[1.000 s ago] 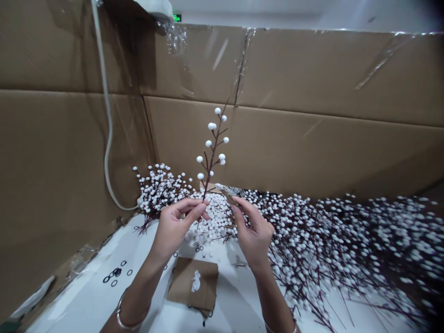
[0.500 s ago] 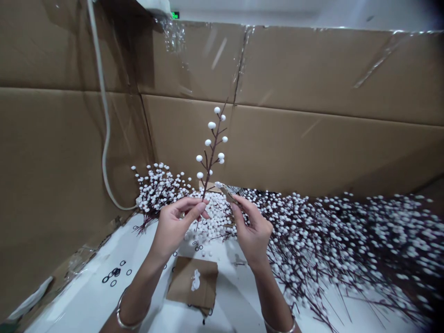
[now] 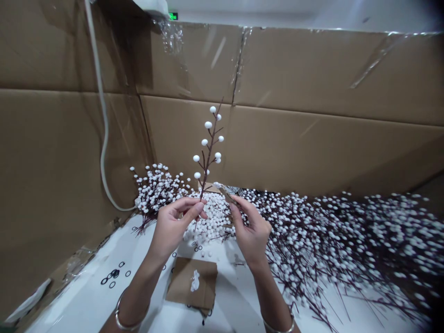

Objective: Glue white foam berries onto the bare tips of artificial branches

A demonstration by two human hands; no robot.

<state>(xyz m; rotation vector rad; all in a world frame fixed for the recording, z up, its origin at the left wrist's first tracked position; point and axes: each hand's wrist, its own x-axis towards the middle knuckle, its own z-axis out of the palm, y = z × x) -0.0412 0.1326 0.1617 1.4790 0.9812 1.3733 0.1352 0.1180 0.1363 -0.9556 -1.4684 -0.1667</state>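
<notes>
Head view: left hand (image 3: 170,230) hides part of berry-spray stem (image 3: 207,169).

One left hand (image 3: 169,231), one right hand (image 3: 251,236); one berry stem (image 3: 210,148) — one cardboard square (image 3: 183,282)

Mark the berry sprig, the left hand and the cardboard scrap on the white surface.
Berry sprig (image 3: 210,150), head view, on the dark stem among the white berries.
Left hand (image 3: 171,226), head view, on the back of the hand.
Cardboard scrap (image 3: 180,284), head view, on its bare brown face.
</notes>
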